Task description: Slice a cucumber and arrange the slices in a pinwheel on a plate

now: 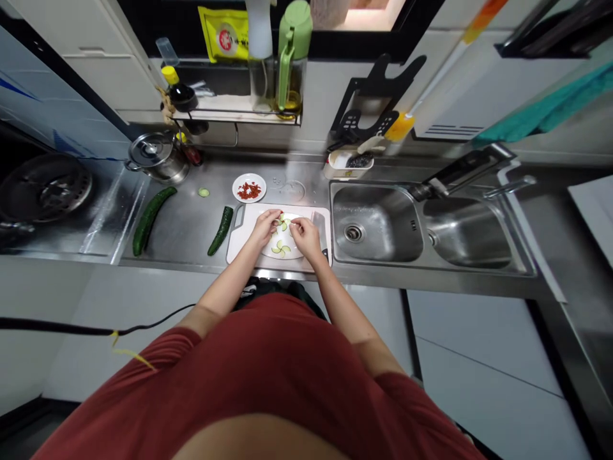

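A white plate (287,253) lies on a white cutting board (249,225), with thin cucumber slices (281,249) set out on it in flower-like fans. My left hand (265,227) is over the plate's left side, its fingers closed together close to the upper fan of slices. Opposite it, my right hand (307,237) pinches with thumb and fingers above the plate's right side. Whatever either hand holds is too small to make out. A knife (320,223) rests on the board just right of my right hand. Behind the board stands a small dish (248,188) of chopped red pieces.
Left of the board lie a cut cucumber (221,231), a longer cucumber (152,220) and a cucumber end (204,192). A lidded pot (158,156) stands farther back. The double sink (378,222) borders the board's right. A shelf (230,105) with bottles hangs behind.
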Demonstrator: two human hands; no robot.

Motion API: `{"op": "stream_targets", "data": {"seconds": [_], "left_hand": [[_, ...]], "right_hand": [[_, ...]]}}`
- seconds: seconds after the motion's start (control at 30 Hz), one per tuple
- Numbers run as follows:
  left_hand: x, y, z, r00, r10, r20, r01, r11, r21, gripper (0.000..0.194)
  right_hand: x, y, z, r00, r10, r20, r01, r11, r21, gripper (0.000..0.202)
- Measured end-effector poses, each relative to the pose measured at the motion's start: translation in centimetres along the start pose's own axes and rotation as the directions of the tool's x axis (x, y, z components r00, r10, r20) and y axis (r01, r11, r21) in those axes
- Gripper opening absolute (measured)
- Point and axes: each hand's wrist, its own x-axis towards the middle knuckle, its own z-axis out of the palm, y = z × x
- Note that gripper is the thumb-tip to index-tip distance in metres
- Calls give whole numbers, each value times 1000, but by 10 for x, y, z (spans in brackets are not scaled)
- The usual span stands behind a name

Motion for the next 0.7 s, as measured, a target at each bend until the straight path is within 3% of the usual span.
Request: {"op": "stream_targets", "data": {"seconds": [0.23,0.5,0.6,0.7], "left_hand": [[-19,-17,-1,999,0,50,-1,1000,18,29],[-26,-24,-3,998,-32,59,29,999,38,30],[-26,-26,-6,997,-35,73,28,995,96,29],[-23,-28,-11,1000,21,15,-24,975,223,27]], "right_hand": [[-4,-4,1,999,-53,7,52,997,48,20],[-4,-6,1,996,-84,34,83,996,13,14],[-4,-4,0,995,-82,50,83,996,-13,15],[-8,3,2,993,-64,94,70,996,-60,15]]}}
